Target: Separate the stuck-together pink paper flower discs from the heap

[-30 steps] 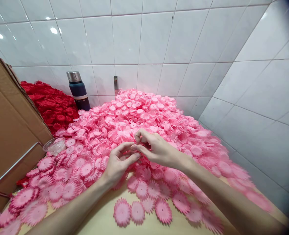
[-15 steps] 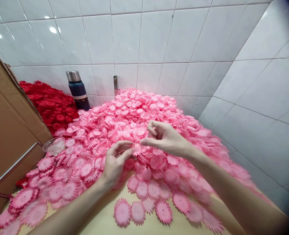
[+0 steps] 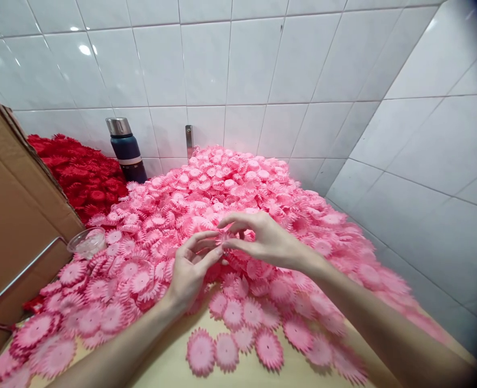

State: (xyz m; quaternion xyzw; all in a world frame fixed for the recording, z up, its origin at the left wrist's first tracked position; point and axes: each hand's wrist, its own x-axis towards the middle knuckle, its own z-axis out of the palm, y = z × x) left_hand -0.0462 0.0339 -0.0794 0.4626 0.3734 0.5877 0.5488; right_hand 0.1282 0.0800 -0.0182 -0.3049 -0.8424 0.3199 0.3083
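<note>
Pink flower disc [image 3: 223,237] is resting in the pinch of the left hand [image 3: 190,267]; the right hand [image 3: 267,241] is curving narrowly around it, its grip unclear. Nearer than both, a pale counter [image 3: 163,350] is showing; beyond them, a pink heap [image 3: 238,186] is rising before a white tiled wall [image 3: 206,64].

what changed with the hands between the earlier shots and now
The right hand drew away rightward, then came back left to the left hand, by a pink piece; whether either grips it is unclear. The left hand, bottle and pink pile stayed about put.
</note>
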